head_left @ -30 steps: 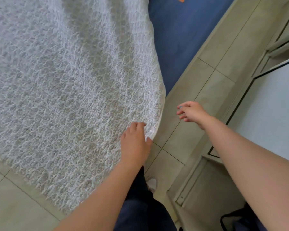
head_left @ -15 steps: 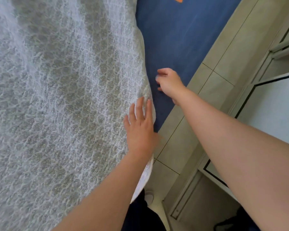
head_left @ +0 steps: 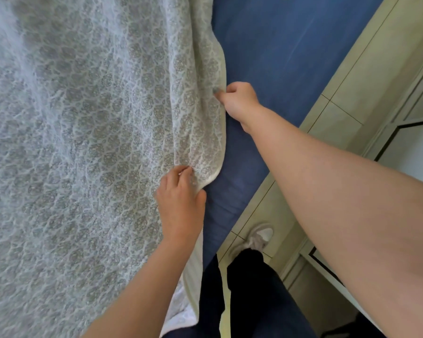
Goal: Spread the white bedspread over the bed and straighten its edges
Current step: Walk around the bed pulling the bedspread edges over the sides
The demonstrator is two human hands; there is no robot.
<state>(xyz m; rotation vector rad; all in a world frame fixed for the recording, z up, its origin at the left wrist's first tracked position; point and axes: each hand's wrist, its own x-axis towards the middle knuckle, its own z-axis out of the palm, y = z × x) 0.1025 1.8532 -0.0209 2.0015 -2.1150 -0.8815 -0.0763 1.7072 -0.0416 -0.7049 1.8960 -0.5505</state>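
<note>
The white lace-patterned bedspread (head_left: 83, 142) covers the left of the view, its right edge curling over the blue bed sheet (head_left: 279, 57). My left hand (head_left: 181, 203) pinches the bedspread's edge low down, fingers closed on a fold of cloth. Farther up the same edge, my right hand (head_left: 239, 101) grips the fabric with closed fingers. A strip of blue sheet lies uncovered to the right of the edge.
Pale tiled floor (head_left: 340, 113) runs along the bed's right side. A cabinet or door with dark trim (head_left: 413, 132) stands at the far right. My dark trousers and a light shoe (head_left: 257, 237) are below, close to the bed.
Both hands moved up along the bedspread's edge and closed on it. The left hand went from lying flat to pinching; the right hand went from hovering open to gripping the edge.
</note>
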